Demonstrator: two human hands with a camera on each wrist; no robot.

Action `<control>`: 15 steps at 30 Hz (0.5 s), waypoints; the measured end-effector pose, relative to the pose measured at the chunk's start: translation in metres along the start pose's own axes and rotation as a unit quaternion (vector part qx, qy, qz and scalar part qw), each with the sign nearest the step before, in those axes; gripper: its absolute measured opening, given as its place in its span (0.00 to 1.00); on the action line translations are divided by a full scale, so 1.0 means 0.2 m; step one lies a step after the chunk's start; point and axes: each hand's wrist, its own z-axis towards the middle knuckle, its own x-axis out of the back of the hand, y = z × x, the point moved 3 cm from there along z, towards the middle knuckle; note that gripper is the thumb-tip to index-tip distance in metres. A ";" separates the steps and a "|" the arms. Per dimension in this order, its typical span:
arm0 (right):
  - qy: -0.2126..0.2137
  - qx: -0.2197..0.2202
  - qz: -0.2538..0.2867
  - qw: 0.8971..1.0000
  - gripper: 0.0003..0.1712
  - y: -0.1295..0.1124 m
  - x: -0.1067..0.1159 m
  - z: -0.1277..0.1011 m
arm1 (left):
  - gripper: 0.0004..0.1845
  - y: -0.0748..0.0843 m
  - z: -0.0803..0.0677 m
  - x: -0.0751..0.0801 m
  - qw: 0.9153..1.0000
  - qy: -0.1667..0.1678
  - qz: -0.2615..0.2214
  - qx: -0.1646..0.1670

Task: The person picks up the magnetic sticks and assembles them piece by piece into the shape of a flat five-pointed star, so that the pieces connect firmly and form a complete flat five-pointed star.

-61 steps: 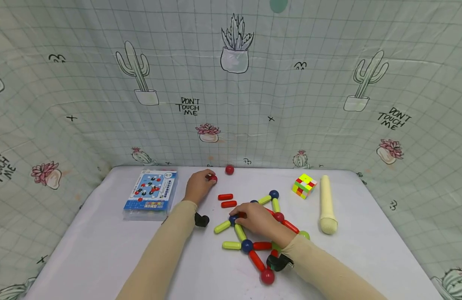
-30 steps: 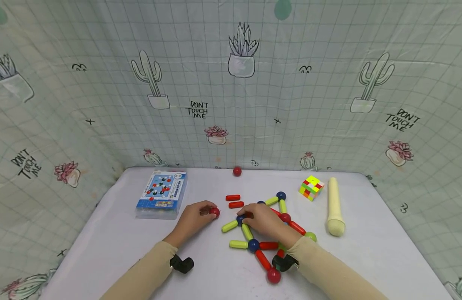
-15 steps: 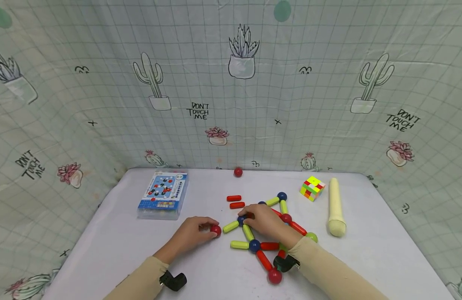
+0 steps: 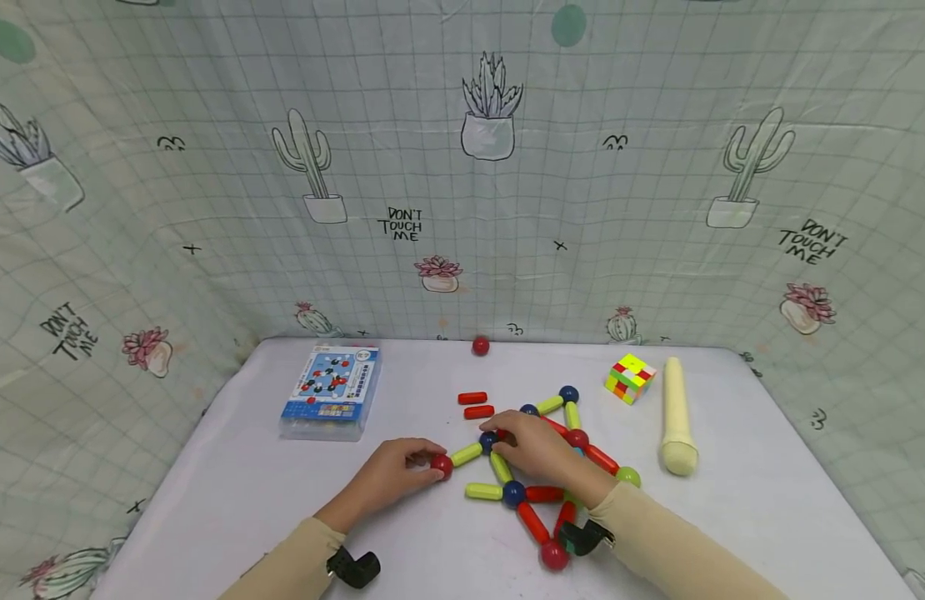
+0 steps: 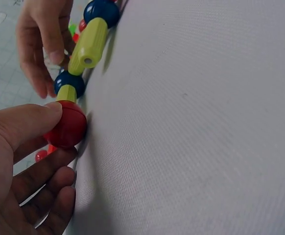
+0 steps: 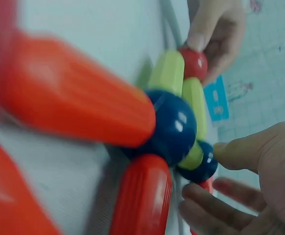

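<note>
Carried from the counter's far edge, red ball (image 4: 442, 466) pinched in my left hand (image 4: 391, 475) meets yellow rod (image 4: 466, 454); my right hand (image 4: 533, 447) grips blue ball (image 4: 488, 439), seating comes next.

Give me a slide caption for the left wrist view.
Left hand pinches a red ball against a yellow rod while the right hand steadies the chain.

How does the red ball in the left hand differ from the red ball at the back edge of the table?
The red ball in the left hand is pinched by the left hand; the red ball at the back edge lies untouched. The held ball meets the end of a yellow-green rod of the structure; the back ball sits alone. Both are plain red balls of similar look.
</note>
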 end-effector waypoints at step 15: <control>-0.074 -0.005 -0.060 0.995 0.18 -0.03 -0.03 -0.25 | 0.13 -0.01 0.01 0.00 1.000 -0.023 -0.013 0.003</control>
